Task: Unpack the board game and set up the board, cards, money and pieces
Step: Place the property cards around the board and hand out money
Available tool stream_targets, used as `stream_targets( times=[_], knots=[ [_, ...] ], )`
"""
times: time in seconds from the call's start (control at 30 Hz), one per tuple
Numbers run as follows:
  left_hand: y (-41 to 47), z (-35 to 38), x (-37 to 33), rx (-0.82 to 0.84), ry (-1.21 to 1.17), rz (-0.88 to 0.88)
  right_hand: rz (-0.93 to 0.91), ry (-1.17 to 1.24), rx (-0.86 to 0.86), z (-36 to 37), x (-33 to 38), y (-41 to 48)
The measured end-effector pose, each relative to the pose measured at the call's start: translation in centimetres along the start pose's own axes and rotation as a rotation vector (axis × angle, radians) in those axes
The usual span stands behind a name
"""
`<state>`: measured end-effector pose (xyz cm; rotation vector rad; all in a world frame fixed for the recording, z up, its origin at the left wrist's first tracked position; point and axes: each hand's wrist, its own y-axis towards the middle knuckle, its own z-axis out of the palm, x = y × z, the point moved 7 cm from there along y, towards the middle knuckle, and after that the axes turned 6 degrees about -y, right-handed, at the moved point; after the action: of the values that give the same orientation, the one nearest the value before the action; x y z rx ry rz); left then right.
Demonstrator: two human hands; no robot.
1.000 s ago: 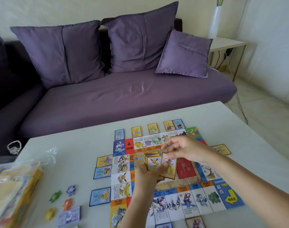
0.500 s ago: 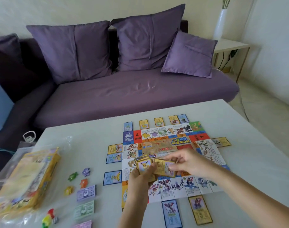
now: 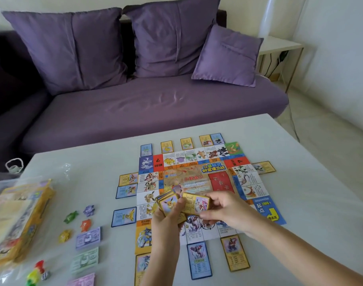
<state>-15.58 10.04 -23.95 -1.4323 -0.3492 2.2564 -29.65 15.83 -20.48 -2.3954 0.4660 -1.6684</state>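
The right hand pinches one card, now pulled clear of the deck gripped by the left hand. It probably goes beside the board.

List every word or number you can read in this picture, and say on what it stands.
"2000": on the blue corner square of the board.
"?": upside down, on two red board squares.
Print on the cards, the money and the rest of the board: too blurred to read.
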Motion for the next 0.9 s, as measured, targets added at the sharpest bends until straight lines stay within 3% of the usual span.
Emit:
stream_targets(
  times=[0.27, 0.53, 0.73, 0.9],
  knots=[
    [-0.7, 0.7, 2.0, 0.011, 0.042, -0.063, 0.003, 0.034, -0.014, -1.8, -1.2, -0.7],
    [-3.1, 2.9, 3.8, 0.191, 0.203, -0.181, -0.013, 0.21, -0.233, -6.2, -1.2, -1.1],
    [-3.4, 0.9, 2.8, 0.096, 0.094, -0.233, -0.032, 0.212, -0.268, -7.4, -1.5, -1.6],
    [-3.3, -3.9, -0.1, -0.062, 0.015, -0.181, -0.038, -0.007, -0.246, -6.3, -0.9, -1.7]
  ],
)
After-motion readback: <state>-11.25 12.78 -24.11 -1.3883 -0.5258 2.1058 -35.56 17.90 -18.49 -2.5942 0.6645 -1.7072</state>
